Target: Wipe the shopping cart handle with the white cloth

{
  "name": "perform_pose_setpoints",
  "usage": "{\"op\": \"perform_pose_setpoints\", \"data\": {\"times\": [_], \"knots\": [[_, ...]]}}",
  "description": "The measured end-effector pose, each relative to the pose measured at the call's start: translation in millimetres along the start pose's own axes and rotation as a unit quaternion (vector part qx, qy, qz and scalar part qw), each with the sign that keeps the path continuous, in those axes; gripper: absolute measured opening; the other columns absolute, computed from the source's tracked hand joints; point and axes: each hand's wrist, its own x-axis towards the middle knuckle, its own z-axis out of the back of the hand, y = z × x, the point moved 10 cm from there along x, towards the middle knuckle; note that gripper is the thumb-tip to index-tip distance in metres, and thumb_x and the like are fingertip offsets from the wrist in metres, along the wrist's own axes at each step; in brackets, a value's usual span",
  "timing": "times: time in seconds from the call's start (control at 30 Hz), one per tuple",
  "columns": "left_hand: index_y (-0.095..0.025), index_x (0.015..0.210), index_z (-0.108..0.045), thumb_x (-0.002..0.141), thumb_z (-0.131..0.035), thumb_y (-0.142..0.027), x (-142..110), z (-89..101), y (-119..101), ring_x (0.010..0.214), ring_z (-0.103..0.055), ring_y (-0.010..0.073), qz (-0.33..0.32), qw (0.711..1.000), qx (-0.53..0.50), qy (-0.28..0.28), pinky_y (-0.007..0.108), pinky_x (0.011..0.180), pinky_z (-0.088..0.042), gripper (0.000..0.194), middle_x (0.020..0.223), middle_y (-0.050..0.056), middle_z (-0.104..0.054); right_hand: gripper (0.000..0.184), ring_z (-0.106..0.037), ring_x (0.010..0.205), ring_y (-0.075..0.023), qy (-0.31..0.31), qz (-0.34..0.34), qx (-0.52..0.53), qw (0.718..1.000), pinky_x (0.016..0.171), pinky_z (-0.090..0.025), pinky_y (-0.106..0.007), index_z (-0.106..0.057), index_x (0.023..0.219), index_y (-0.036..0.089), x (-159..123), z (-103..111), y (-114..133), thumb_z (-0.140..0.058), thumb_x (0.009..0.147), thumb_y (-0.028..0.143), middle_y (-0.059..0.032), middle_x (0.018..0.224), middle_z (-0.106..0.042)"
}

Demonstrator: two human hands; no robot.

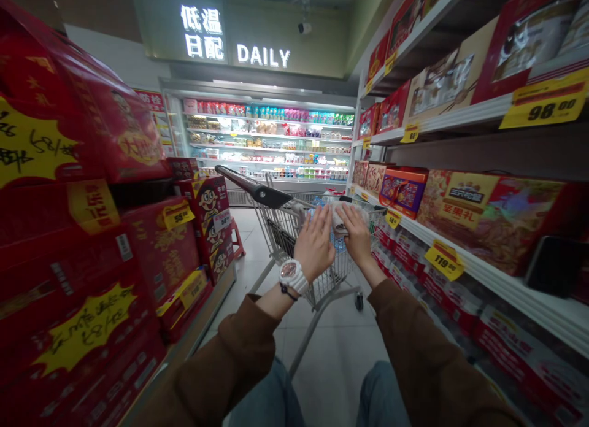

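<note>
A metal shopping cart (pixel 276 230) stands in front of me, its dark handle (pixel 271 196) at the left end. My left hand (pixel 315 243), with a white watch (pixel 293 276) on the wrist, stretches its fingers out flat over the cart. Beside it, my right hand (pixel 356 230) lies with extended fingers against a whitish, soft-looking bundle (pixel 337 224), partly covered by the hands. What the bundle is, I cannot make out. Clear bluish bottles show in the basket behind and below it. Neither hand is visibly wrapped around anything.
Stacked red gift boxes (pixel 87 249) line the left side. On the right, shelves carry boxed goods (pixel 483 212), yellow price tags (pixel 444 260) and a dark phone-like slab (pixel 554 264). A lit refrigerated display (pixel 271 142) spans the back. A red stool (pixel 238 240) stands by the boxes.
</note>
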Motion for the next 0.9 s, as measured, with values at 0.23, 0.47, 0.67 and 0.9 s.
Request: {"op": "perform_pose_setpoints", "data": {"times": [0.23, 0.47, 0.67, 0.9], "knots": [[-0.007, 0.154, -0.017, 0.089, -0.042, -0.018, -46.5, 38.0, 15.0, 0.152, -0.015, 0.0266, 0.021, 0.999, 0.007, -0.04, 0.045, 0.124, -0.022, 0.071, 0.162, 0.014, -0.025, 0.089, -0.027, 0.149, -0.0197, -0.034, 0.029, 0.006, 0.999, 0.121, -0.031, -0.047, -0.03, 0.153, 0.031, 2.5, 58.7, 29.5, -0.037, 0.073, -0.006, 0.0036, 0.158, -0.034], [-0.014, 0.156, -0.015, 0.087, -0.045, -0.017, -46.4, 71.1, 49.8, 0.15, -0.022, 0.0274, 0.057, 0.996, 0.023, -0.069, 0.049, 0.124, -0.021, 0.075, 0.159, 0.012, -0.032, 0.08, -0.029, 0.148, -0.0222, -0.03, 0.071, -0.011, 0.997, 0.12, -0.034, -0.051, -0.018, 0.155, 0.037, 8.1, 89.1, 73.1, -0.038, 0.086, 0.0, 0.0044, 0.156, -0.038], [-0.016, 0.156, -0.013, 0.08, -0.051, -0.019, -7.8, 72.3, 59.4, 0.152, -0.013, 0.0295, 0.056, 0.998, 0.015, -0.03, 0.055, 0.124, -0.01, 0.086, 0.164, 0.01, -0.017, 0.079, -0.028, 0.148, -0.0225, -0.038, 0.11, -0.008, 0.993, 0.121, -0.031, -0.05, -0.016, 0.155, 0.038, 18.5, 103.8, 86.2, -0.038, 0.089, 0.002, 0.0057, 0.157, -0.036], [-0.018, 0.156, -0.012, 0.075, -0.052, -0.019, 17.2, 56.1, 26.9, 0.152, -0.013, 0.0287, 0.03, 0.998, -0.042, -0.025, 0.057, 0.123, -0.004, 0.091, 0.164, 0.008, -0.02, 0.081, -0.033, 0.146, -0.0216, -0.047, 0.068, 0.009, 0.997, 0.118, -0.035, -0.049, -0.03, 0.153, 0.031, 2.0, 104.3, 20.7, -0.038, 0.08, -0.002, 0.0015, 0.156, -0.039]]}}
